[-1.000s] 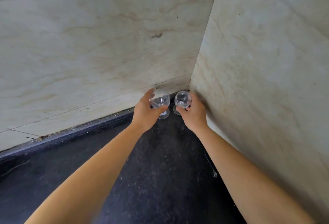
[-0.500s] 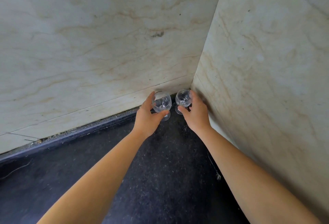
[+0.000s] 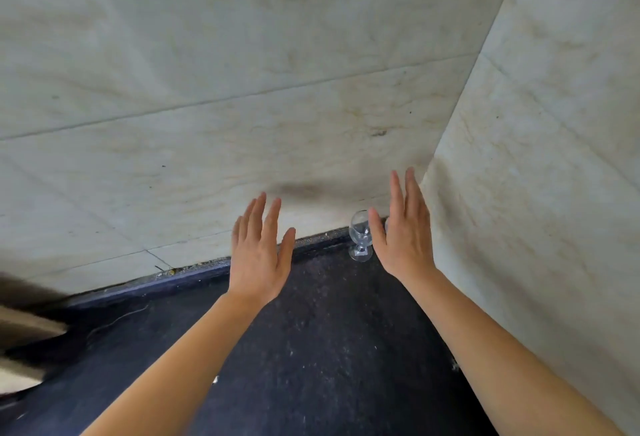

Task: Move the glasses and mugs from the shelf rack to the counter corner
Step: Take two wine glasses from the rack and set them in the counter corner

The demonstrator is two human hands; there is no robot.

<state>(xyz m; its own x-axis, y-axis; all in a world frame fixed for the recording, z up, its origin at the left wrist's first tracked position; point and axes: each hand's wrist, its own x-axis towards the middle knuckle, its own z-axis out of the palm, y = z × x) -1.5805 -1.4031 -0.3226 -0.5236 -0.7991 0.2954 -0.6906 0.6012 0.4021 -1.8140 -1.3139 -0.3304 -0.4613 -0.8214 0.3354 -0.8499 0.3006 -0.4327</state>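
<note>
A small clear stemmed glass (image 3: 360, 234) stands upright on the dark counter (image 3: 311, 349), close to the corner where the two marble walls meet. My right hand (image 3: 403, 227) is raised just right of it, fingers straight, holding nothing; it covers the spot where the second glass was, so that glass is hidden. My left hand (image 3: 259, 248) hovers to the left of the glass, well apart from it, fingers straight and spread, empty.
Pale marble walls rise behind (image 3: 242, 106) and to the right (image 3: 536, 158) of the counter. A blurred beige and dark shape (image 3: 24, 342) shows at the left edge.
Both hands have let go of the two glasses and lifted away with fingers straightened. The left hand moved off to the left. The view shifted upward and left.
</note>
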